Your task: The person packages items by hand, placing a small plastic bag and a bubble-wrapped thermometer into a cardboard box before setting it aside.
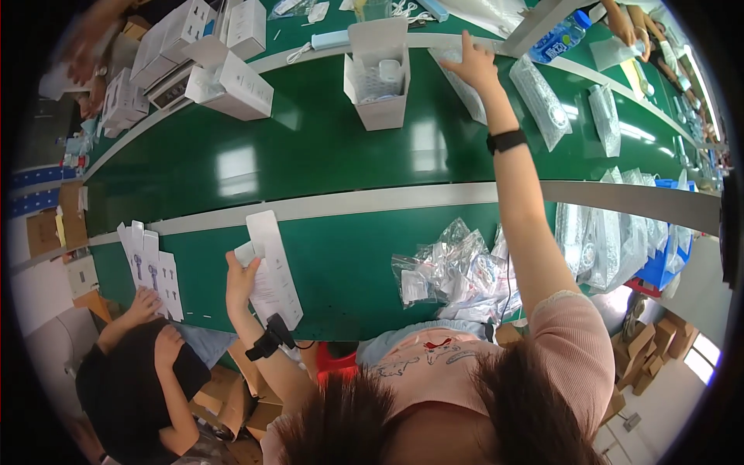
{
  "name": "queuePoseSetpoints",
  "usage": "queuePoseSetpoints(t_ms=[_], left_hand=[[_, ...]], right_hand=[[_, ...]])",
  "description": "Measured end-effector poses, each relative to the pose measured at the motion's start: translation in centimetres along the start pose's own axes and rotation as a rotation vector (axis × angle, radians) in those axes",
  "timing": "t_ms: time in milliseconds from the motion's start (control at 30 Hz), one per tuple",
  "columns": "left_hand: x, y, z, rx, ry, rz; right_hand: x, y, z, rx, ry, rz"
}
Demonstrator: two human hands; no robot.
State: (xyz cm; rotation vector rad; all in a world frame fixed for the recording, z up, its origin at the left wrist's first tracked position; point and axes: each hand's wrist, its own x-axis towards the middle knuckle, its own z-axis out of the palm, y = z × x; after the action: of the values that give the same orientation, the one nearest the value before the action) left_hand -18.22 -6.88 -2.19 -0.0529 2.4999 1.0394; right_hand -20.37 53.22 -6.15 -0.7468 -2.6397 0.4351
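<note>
My left hand (pixel 242 280) is closed on the side of a white carton (pixel 277 283) lying on the near green table, its thumb by a small raised flap. Fine print covers part of the carton. My right hand (pixel 474 68) reaches far across with its fingers spread, just over a clear bubble-wrap packet (pixel 463 91). Whether its fingertips touch the packet I cannot tell. To its left an open white box (pixel 380 112) stands upright with bubble wrap and a small white piece inside. A second bubble-wrap packet (pixel 541 105) lies to its right.
Small clear bags (pixel 465 271) are heaped before me, and bubble-wrap packets (pixel 597 240) stand in a blue bin (pixel 665 260) at right. White boxes (pixel 232 87) sit far left. A co-worker (pixel 139 380) at left handles printed cartons (pixel 151 271). A bottle (pixel 559 37) lies far right.
</note>
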Motion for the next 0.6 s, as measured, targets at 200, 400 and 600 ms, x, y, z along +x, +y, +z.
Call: queuePoseSetpoints(t_ms=[200, 400, 600], left_hand=[[-2.6, 7.4, 0.7, -0.027, -0.313, -0.065], [-3.3, 7.4, 7.8, -1.117, -0.212, 0.214], [-6.8, 17.5, 13.3, -0.832, -0.371, 0.685]], right_hand=[[-1.4, 0.3, 0.4, -0.164, -0.459, 0.199], [-10.7, -1.1, -5.2, 1.381, -0.23, 0.399], [-20.4, -7.6, -17.7, 2.093, -0.204, 0.759]])
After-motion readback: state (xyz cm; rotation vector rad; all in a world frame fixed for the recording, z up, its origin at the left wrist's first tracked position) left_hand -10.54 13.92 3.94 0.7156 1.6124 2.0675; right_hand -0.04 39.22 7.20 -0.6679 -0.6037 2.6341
